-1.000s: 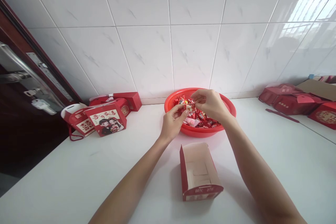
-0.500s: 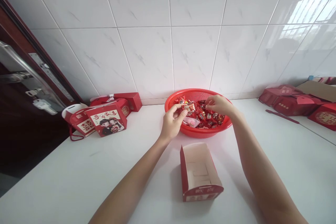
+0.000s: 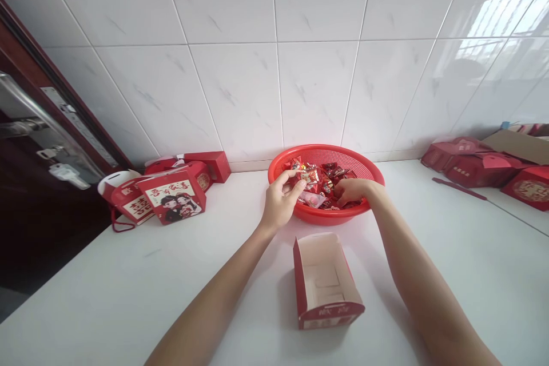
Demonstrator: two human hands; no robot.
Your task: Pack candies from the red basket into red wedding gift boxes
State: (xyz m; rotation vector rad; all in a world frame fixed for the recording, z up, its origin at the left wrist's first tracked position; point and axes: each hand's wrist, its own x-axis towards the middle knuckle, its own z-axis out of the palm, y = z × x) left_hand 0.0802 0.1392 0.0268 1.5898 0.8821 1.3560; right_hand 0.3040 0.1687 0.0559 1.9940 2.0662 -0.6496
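Observation:
A red plastic basket (image 3: 330,219) by the tiled wall holds several wrapped candies (image 3: 332,171), mostly red, with one pink packet (image 3: 313,199) near its front. At the basket's left side, my left hand (image 3: 281,199) pinches a red-and-gold wrapped candy (image 3: 309,176) between thumb and fingers. My right hand (image 3: 354,190) reaches down among the candies on the right side; its fingertips are partly buried, so what they grip is hidden. In front of the basket, between my forearms, an open red box (image 3: 328,280) shows a bare, pale inside.
Several red gift boxes (image 3: 174,194) stand at the back left, one with a cord handle. More red boxes (image 3: 482,168) lie at the back right, beside a dark red strip (image 3: 458,189) on the white tabletop (image 3: 150,291). A door with keys (image 3: 68,174) is at far left.
My right hand has moved lower and slightly toward me, deeper into the candies. My left hand still holds its candy in the same place.

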